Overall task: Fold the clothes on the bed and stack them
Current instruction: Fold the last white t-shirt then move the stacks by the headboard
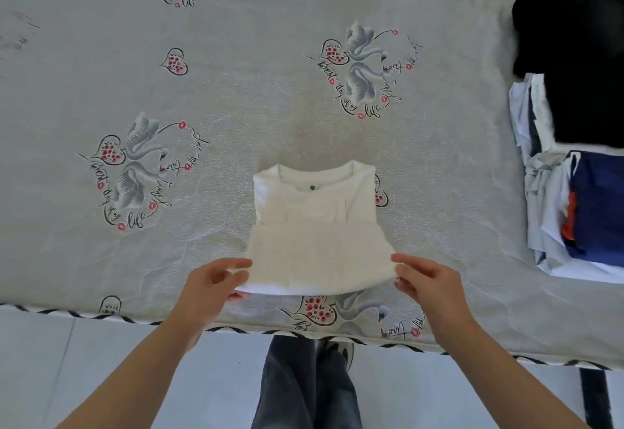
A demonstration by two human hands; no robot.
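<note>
A white shirt [315,226] with a round collar and one dark button lies partly folded on the bed [236,108], collar away from me. Its near part is lifted off the sheet and doubled. My left hand [216,278] pinches the near left corner of the white shirt. My right hand [427,280] pinches the near right corner. At the right edge of the bed sits a stack of folded clothes: a black garment [574,64] at the far end, a dark blue one [601,206] nearer, with white and pale blue pieces [540,192] under them.
The grey sheet printed with swans and hearts covers the bed, whose near edge [236,325] runs across the lower frame. Below it are a pale tiled floor [118,378] and my legs in dark jeans [304,388]. A dark post [596,395] stands at the lower right.
</note>
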